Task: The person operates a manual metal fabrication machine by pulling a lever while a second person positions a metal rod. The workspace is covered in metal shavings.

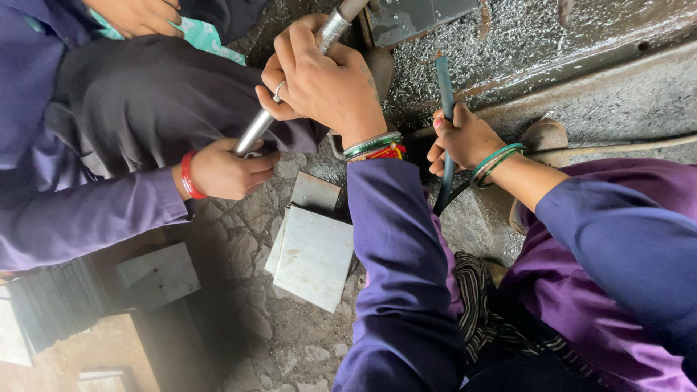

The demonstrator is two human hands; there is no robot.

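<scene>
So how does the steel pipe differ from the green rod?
The steel pipe is shiny bare metal, thick, slanted; the green rod is dark, thinner, nearly vertical in view. Pipe is held by left hand plus another person's hand; rod by right hand only. Both sit in closed grips.

A stack of flat square metal plates lies on the rough stone floor. Just above the stack, a smaller plate leans partly over its upper edge. To the left of the stack lies a grey rectangular block, and further left a bundle of dark thin sheets stands on edge. Above and right of the stack, a machine bed is strewn with metal shavings.
</scene>
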